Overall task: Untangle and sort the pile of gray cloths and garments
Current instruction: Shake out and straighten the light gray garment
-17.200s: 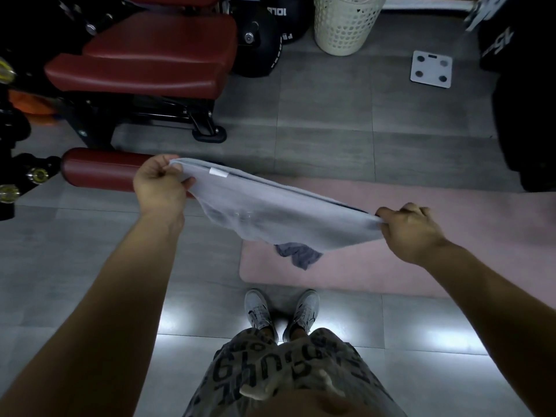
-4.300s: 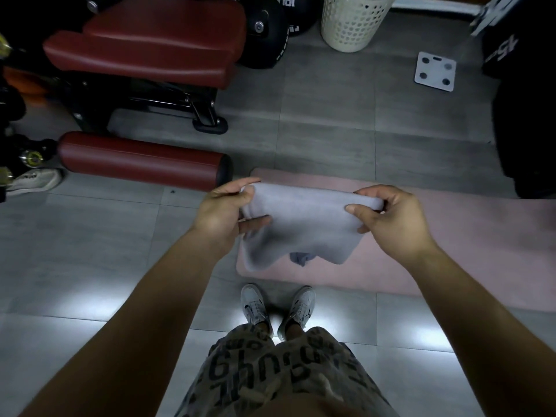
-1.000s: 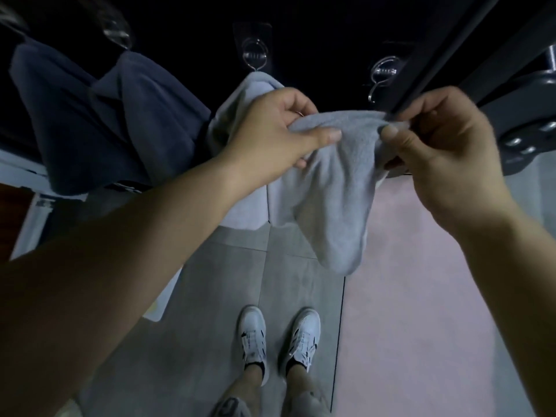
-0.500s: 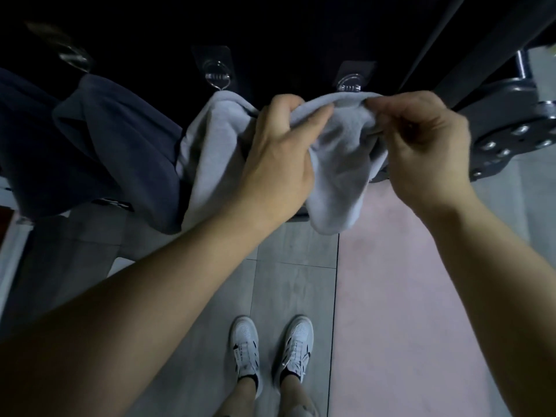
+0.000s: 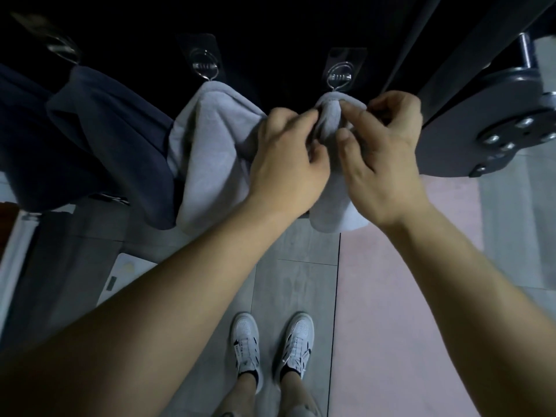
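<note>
Both my left hand (image 5: 285, 158) and right hand (image 5: 383, 152) pinch the bunched top of the gray cloth (image 5: 330, 117), fingers clamped on it just below the hook (image 5: 340, 75). I'd seat the fold fully over the hook's wire, then release one hand at a time.

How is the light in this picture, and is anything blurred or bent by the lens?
Head view: dim overall, the wall behind the round metal hook nearly black. Head view: the left hand and right hand, pinching the small light gray terry cloth, look slightly motion-blurred. Head view: the wide lens stretches both forearms toward the bottom corners.
</note>
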`<state>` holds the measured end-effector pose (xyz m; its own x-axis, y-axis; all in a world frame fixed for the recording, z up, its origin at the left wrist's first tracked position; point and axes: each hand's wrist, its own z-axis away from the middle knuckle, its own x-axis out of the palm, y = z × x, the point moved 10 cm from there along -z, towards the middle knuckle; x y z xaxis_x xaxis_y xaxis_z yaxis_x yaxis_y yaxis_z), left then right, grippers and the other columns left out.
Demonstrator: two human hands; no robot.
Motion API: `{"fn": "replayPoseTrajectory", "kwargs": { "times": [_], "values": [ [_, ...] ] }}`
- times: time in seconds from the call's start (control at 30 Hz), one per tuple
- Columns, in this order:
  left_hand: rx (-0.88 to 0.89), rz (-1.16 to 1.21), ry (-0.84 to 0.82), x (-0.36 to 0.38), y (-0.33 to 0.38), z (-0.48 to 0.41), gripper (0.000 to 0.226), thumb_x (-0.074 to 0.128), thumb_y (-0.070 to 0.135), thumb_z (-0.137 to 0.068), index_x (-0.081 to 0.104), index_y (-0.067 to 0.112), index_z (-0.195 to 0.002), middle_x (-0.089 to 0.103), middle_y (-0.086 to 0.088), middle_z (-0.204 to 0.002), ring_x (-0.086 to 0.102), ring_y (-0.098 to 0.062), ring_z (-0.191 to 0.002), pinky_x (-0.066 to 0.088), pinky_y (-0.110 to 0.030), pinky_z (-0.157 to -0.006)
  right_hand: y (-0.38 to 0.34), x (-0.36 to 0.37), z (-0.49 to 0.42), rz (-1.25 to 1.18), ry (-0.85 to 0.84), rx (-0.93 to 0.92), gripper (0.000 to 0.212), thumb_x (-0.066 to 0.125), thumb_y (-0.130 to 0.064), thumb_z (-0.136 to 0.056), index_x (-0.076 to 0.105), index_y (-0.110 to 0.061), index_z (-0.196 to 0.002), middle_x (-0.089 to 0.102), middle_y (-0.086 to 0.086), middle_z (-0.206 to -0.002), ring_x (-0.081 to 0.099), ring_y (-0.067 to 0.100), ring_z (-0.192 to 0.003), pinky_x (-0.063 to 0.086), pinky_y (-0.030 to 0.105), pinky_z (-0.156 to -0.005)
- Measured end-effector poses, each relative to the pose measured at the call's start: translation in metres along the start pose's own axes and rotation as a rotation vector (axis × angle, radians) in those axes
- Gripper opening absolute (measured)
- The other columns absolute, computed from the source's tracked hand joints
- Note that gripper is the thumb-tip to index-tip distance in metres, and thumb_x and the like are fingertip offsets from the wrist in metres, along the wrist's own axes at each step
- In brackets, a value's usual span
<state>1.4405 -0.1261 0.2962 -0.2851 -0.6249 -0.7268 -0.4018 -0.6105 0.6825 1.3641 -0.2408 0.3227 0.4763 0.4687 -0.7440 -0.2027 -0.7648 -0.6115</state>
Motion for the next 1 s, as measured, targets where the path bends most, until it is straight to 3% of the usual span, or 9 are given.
{"fn": "replayPoseTrajectory", "kwargs": {
  "times": [0.07,0.13,0.3,0.4,0.5,0.63,0.8,0.9,1.0],
  "values": [
    [0.073,-0.13,0.056,-0.003,0.008,0.009,0.034,0.053,0.023,-0.085,0.066,0.021,-0.116,0.045,-0.002,-0.132,0.042,-0.023,-0.124,0.042,-0.03,-0.102,-0.001,-0.003,-0.002,0.01,0.02,-0.017,0.039,0.046,-0.03,-0.098,0.067,-0.017,-0.129,0.042,0.016,-0.129,0.037,0.026,-0.121,0.031,0.026,-0.106],
    [0.128,-0.182,0.083,-0.004,0.011,0.012,0.035,0.053,0.019,-0.084,0.064,0.019,-0.118,0.038,-0.004,-0.141,0.037,-0.023,-0.128,0.035,-0.024,-0.104,0.0,-0.003,-0.004,0.027,0.01,-0.052,0.039,0.046,-0.026,-0.098,0.067,-0.014,-0.128,0.048,0.013,-0.127,0.04,0.027,-0.118,0.03,0.025,-0.103],
    [0.104,0.311,-0.072,0.006,0.005,0.01,0.07,0.054,0.005,-0.083,0.036,0.013,-0.149,0.045,-0.005,-0.143,0.046,-0.016,-0.133,0.046,-0.037,-0.108,0.006,0.007,-0.002,-0.125,-0.16,-0.014,0.05,0.045,-0.012,-0.089,0.055,-0.018,-0.138,0.056,-0.005,-0.127,0.044,0.015,-0.12,0.031,0.011,-0.101],
    [0.086,0.41,-0.097,0.007,0.0,0.007,0.073,0.052,0.003,-0.082,0.036,0.015,-0.152,0.046,-0.002,-0.145,0.046,-0.012,-0.136,0.047,-0.039,-0.108,0.007,0.008,-0.003,-0.217,-0.164,0.011,0.05,0.046,-0.012,-0.093,0.051,-0.022,-0.143,0.055,-0.011,-0.132,0.046,0.01,-0.126,0.035,0.016,-0.105],
    [0.089,0.433,-0.131,0.014,-0.003,0.007,0.071,0.05,0.001,-0.078,0.043,0.011,-0.148,0.049,-0.001,-0.145,0.047,-0.012,-0.136,0.044,-0.041,-0.11,0.012,0.011,-0.004,-0.308,-0.136,0.037,0.047,0.045,-0.012,-0.096,0.056,-0.021,-0.141,0.056,-0.007,-0.127,0.048,0.013,-0.126,0.039,0.027,-0.11],
    [-0.023,0.644,-0.212,0.024,-0.009,0.0,0.054,0.049,0.012,-0.087,0.051,0.014,-0.142,0.06,0.006,-0.136,0.053,-0.006,-0.131,0.044,-0.038,-0.111,0.025,0.019,-0.001,-0.48,-0.116,0.134,0.043,0.045,-0.01,-0.099,0.057,-0.017,-0.14,0.05,-0.002,-0.12,0.048,0.002,-0.119,0.038,0.021,-0.109],
    [0.051,0.187,-0.102,0.006,-0.012,0.001,0.063,0.033,0.055,-0.092,0.05,0.026,-0.146,0.054,0.009,-0.144,0.04,-0.012,-0.138,0.03,-0.044,-0.117,0.028,0.021,0.003,-0.453,-0.144,0.129,0.044,0.059,-0.025,-0.1,0.053,-0.024,-0.144,0.051,-0.001,-0.122,0.05,0.008,-0.12,0.045,0.027,-0.105],
    [0.006,0.43,-0.157,0.016,-0.013,0.006,0.063,0.039,0.054,-0.095,0.046,0.022,-0.148,0.052,0.005,-0.147,0.043,-0.009,-0.138,0.034,-0.044,-0.117,0.029,0.028,0.01,-0.426,-0.177,0.109,0.052,0.061,-0.023,-0.1,0.044,-0.023,-0.15,0.049,0.003,-0.122,0.048,-0.002,-0.115,0.044,0.011,-0.093],
    [-0.076,0.652,-0.248,0.026,-0.015,0.007,0.056,0.046,0.045,-0.099,0.042,0.019,-0.15,0.051,0.003,-0.149,0.044,-0.006,-0.139,0.036,-0.039,-0.117,0.035,0.039,0.014,-0.378,-0.22,0.1,0.055,0.062,-0.026,-0.1,0.042,-0.023,-0.152,0.051,0.0,-0.124,0.048,-0.005,-0.116,0.042,0.012,-0.098]
  ]
}}
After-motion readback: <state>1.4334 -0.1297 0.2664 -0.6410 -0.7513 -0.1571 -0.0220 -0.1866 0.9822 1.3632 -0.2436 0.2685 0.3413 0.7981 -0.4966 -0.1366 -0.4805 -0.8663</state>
